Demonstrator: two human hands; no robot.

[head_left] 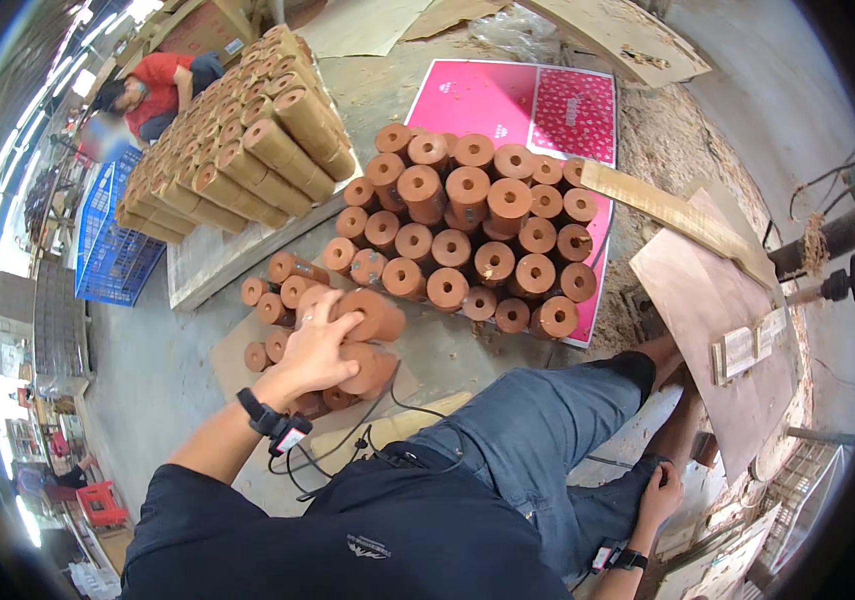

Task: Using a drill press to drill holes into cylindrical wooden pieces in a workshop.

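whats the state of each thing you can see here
left hand: closed on two brown cylinders
right hand: fingers bent, against the trouser leg
drilled brown cylinders: stacked, holed ends facing the camera
pink printed sheet: spread out, partly covered
tan cylinders: stacked in rows
left wrist strap: fastened

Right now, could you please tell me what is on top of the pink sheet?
Reddish-brown cylinders with centre holes stand on the pink sheet; the surface beneath them is covered.

LH [309,350] holds 2 brn cyls [377,316], RH [659,496] by shorts [547,425].
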